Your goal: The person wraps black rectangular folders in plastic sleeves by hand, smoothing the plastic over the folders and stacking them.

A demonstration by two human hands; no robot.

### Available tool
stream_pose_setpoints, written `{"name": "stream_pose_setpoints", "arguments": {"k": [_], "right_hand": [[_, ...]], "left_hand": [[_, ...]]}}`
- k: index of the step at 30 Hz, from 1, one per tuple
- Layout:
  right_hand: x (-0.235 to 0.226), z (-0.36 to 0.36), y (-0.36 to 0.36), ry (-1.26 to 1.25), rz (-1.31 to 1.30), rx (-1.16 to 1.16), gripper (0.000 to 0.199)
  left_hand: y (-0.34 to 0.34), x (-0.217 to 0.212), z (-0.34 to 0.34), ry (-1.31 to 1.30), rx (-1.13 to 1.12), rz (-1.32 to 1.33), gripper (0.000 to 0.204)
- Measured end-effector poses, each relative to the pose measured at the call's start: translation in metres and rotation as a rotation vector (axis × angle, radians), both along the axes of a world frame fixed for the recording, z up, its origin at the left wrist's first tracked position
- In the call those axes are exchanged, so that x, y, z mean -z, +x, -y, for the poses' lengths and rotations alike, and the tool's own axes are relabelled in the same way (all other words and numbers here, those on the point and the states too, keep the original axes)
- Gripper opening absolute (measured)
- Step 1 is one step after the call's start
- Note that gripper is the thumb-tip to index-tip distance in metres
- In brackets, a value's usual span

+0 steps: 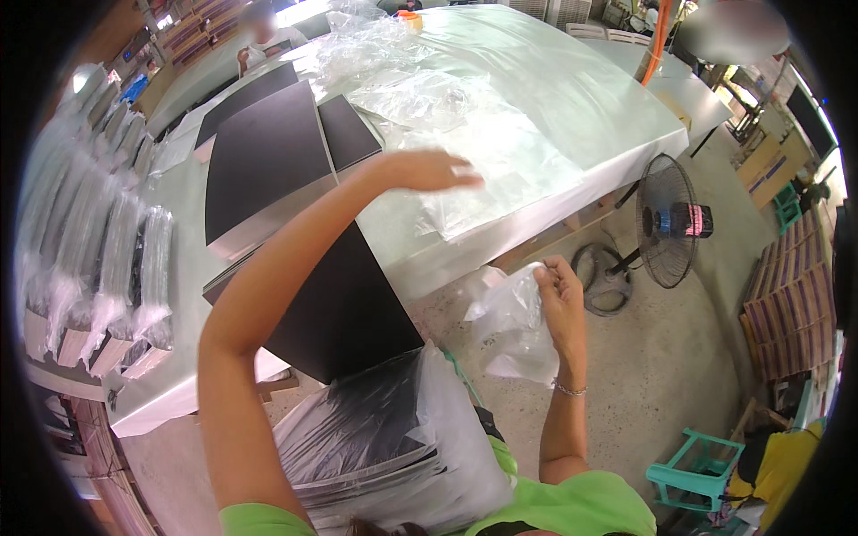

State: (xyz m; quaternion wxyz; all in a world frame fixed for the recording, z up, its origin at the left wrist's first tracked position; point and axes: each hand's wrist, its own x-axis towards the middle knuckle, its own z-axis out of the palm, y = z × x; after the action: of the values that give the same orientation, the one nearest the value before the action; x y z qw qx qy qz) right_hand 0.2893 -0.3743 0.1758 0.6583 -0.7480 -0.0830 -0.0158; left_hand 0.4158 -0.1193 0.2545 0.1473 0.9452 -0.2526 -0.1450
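Note:
My right hand is closed on a crumpled clear plastic bag, which hangs beside the table's near edge. My left hand reaches across over the table with its fingers stretched out, slightly blurred, and nothing shows in it. Beneath and past it lie flat clear plastic sheets. A black box stands under my left forearm, and a larger black-topped box sits behind it. Against my body rests a black box wrapped in clear plastic; its lower part is hidden.
Several plastic-wrapped panels stand in a row at the left. A black fan stands right of the white-covered table. Green stool at lower right; stacked striped boxes behind. Another person is across the table.

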Motion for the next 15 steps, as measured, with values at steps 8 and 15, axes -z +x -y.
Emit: {"name": "stream_pose_setpoints", "arguments": {"k": [8, 15], "right_hand": [[-0.048, -0.040, -0.013, 0.248, -0.020, -0.177, 0.017], [-0.054, -0.059, -0.014, 0.158, -0.014, -0.214, 0.019]], "left_hand": [[-0.162, 0.001, 0.005, -0.561, -0.153, -0.598, 0.058], [-0.237, -0.044, -0.053, -1.241, -0.620, -0.574, 0.058]]}}
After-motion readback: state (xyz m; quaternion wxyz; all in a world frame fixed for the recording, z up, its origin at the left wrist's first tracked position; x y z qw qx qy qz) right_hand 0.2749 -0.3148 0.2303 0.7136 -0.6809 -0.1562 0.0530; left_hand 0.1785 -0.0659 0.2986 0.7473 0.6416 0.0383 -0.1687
